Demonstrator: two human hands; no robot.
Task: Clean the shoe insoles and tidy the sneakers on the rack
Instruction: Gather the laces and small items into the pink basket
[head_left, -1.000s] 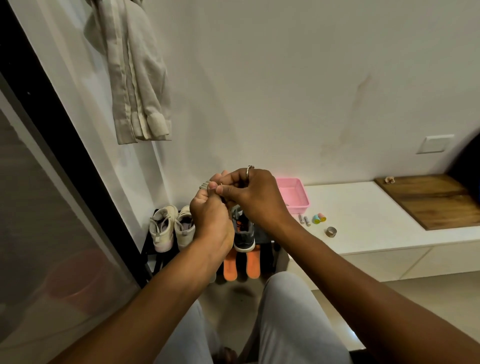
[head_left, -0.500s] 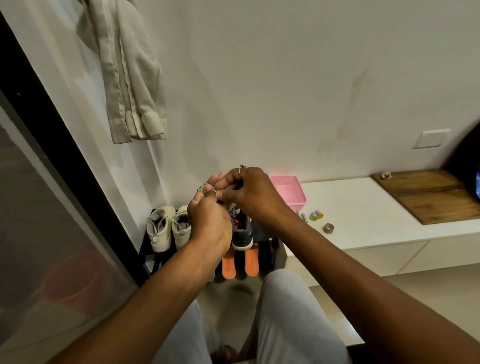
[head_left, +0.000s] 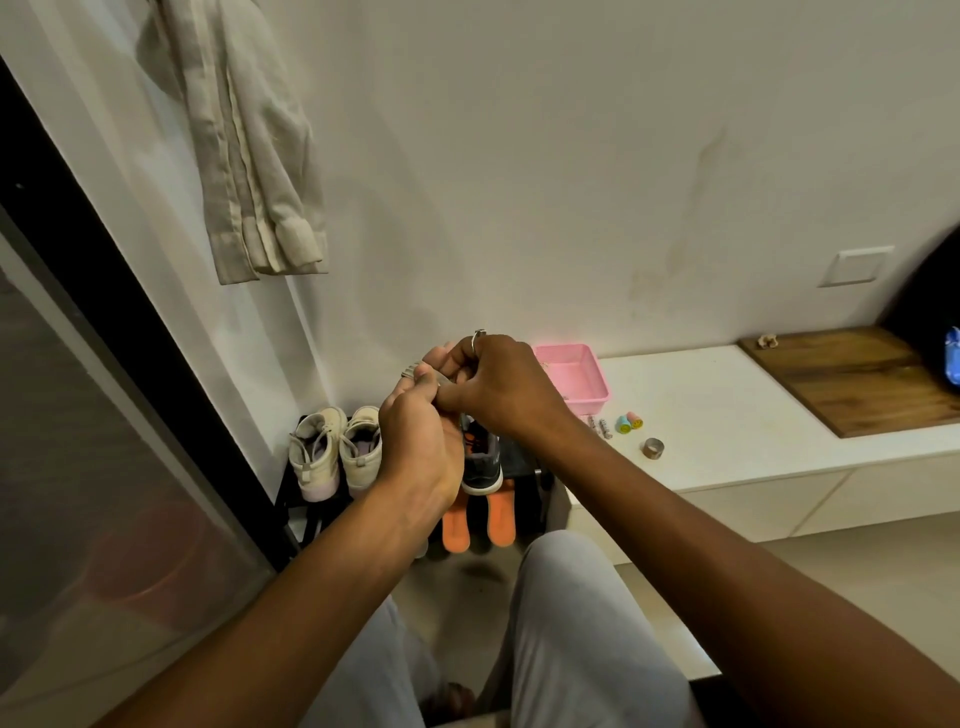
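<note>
My left hand (head_left: 418, 441) and my right hand (head_left: 498, 384) are raised together in front of the shoe rack (head_left: 291, 501). Their fingertips meet around a small grey item (head_left: 411, 370); what it is I cannot tell. My right thumb and forefinger pinch it, and my left fingers curl round it. A ring sits on a right finger. Behind the hands, a pair of white sneakers (head_left: 318, 457) stands on the rack's left. A dark sneaker (head_left: 480, 465) is partly hidden by my left hand. Two orange insoles (head_left: 500, 519) lean below it.
A pink basket (head_left: 574, 374) stands on the white bench (head_left: 727, 410) to the right, with a tape roll (head_left: 653, 448) and small coloured bits (head_left: 628, 422) near it. A wooden board (head_left: 852, 379) lies further right. A beige garment (head_left: 249, 156) hangs on the wall. A dark-framed glass door (head_left: 104, 364) is on the left.
Both hands stay joined at the fingertips, working the small grey item with slight finger movement. The shoes and insoles have not moved.
</note>
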